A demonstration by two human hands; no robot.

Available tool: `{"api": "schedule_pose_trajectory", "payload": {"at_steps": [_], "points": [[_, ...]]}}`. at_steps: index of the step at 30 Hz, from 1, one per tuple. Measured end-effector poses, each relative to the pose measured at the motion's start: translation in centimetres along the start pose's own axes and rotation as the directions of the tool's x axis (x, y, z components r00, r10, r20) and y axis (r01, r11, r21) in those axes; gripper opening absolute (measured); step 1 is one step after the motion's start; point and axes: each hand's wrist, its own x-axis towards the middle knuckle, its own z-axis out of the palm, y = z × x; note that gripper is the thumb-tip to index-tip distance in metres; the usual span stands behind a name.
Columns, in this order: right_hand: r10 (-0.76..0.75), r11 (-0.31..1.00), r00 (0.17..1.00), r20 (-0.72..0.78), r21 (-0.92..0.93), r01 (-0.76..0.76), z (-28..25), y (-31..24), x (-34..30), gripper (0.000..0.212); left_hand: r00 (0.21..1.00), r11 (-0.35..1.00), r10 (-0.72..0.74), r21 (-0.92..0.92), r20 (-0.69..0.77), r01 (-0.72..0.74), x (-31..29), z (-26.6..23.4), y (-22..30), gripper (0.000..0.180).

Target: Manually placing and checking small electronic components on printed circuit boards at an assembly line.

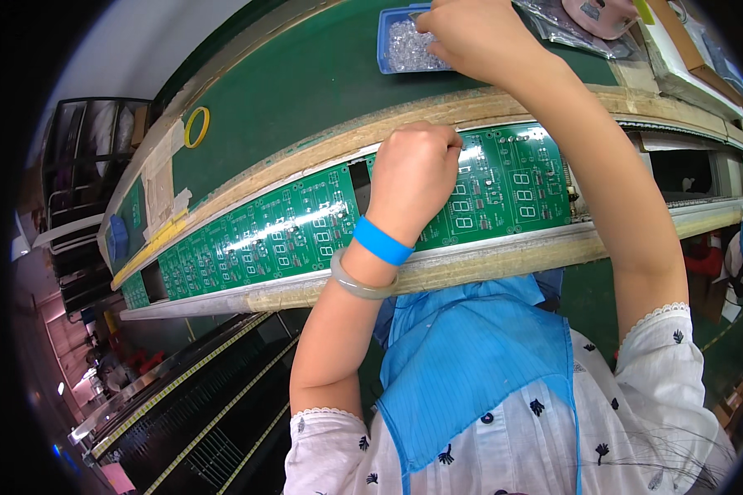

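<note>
My left hand (pixel 417 169), with a blue wristband (pixel 383 241) and a pale bangle (pixel 360 279) on its arm, rests over a row of green circuit boards. Its fingers are curled closed, and whatever they hold is hidden. Beneath and beside it lie a green circuit board (pixel 527 183) and more boards (pixel 252 239), with white-outlined digit displays and small parts on them. Up at the top edge, my right hand (pixel 475 37) reaches over a blue tray (pixel 382 51) of small clear parts (pixel 411 48). Its visible fingertips are apart, touching or just above the parts.
Pale rails (pixel 437 268) run along both sides of the boards. A yellow tape ring (pixel 196 127) lies on the green bench (pixel 289 91). Clear plastic bags (pixel 582 33) and a cardboard box (pixel 689 49) are at the upper right. Black racks (pixel 198 421) stand at lower left.
</note>
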Motion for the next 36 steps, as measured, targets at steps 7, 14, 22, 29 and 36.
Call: {"api": "schedule_pose_trajectory", "payload": {"at_steps": [7,14,22,29,36], "points": [[-0.122,0.992,0.953,-0.276,-0.037,0.117,2.4,0.4,-0.1,0.01,0.988,0.98,-0.153,-0.127,0.024,0.155,0.3,-1.7,0.4,0.01],[0.098,0.981,0.992,-0.083,0.175,-0.082,0.8,0.0,0.1,0.013,0.961,0.999,0.021,0.041,-0.276,-0.01,5.5,-4.5,-2.1,0.011],[0.383,0.57,0.918,-0.107,0.809,-0.143,0.3,1.1,-4.8,0.017,0.925,0.87,0.311,0.457,-0.218,-0.185,12.3,-0.3,-4.4,0.011],[0.313,-0.144,0.889,0.334,0.942,-0.303,-0.3,-1.0,-9.0,0.023,0.936,0.906,0.253,0.4,-0.245,-0.14,12.9,1.0,-5.4,0.012],[0.271,-0.249,0.903,0.334,0.93,-0.269,0.3,-1.1,-9.8,0.024,0.959,0.945,0.215,0.285,-0.185,-0.157,12.2,-1.6,-4.2,0.018]]}}
